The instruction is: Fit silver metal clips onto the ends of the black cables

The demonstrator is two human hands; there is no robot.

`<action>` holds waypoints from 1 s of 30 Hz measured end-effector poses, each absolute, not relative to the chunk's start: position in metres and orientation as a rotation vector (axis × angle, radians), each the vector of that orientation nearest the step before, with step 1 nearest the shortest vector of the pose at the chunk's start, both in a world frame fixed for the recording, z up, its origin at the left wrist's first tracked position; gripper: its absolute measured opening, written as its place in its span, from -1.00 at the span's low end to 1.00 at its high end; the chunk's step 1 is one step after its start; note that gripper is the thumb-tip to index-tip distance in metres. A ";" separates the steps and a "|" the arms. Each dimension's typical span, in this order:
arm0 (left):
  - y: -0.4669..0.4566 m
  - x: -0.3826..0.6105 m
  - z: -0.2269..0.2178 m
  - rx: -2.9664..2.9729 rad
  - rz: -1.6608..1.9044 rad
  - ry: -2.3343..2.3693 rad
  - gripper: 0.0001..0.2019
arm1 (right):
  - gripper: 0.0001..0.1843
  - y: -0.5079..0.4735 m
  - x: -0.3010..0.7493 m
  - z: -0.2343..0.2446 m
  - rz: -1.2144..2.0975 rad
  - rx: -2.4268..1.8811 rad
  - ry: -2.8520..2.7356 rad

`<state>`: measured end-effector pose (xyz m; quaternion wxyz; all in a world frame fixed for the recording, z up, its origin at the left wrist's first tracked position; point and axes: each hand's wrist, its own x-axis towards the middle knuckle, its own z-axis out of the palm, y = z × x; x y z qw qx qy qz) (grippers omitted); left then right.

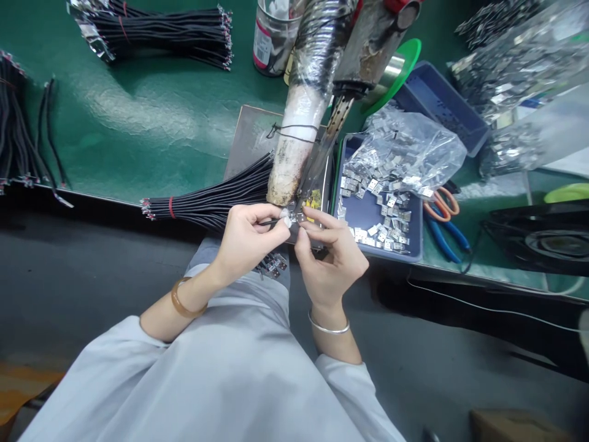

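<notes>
The left hand (243, 239) pinches a black cable (267, 222) and the right hand (335, 255) a USB plug (300, 217), fingertips closed, apparently steadying them end to end beneath the soldering iron (339, 115). A white tube (297, 132) crowds the far side; a cable bundle (221, 197) lies left, a blue tray (416, 245) right.

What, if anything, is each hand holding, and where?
Left hand: black cable, pinched near one end. Right hand: at a small metal connector; grip unclear.
</notes>
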<state>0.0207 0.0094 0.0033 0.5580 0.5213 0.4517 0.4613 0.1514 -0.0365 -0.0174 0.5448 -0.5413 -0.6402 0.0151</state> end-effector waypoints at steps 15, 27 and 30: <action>0.009 0.021 0.005 1.204 1.040 1.094 -0.83 | -0.82 -0.038 0.152 -0.015 -0.014 -1.296 -1.571; 0.007 0.017 0.000 1.163 1.005 1.138 -0.82 | -0.84 -0.049 0.165 -0.012 -0.037 -1.225 -1.243; 0.007 0.018 0.002 1.176 1.005 1.126 -0.82 | -0.86 -0.048 0.163 -0.017 0.030 -1.319 -1.411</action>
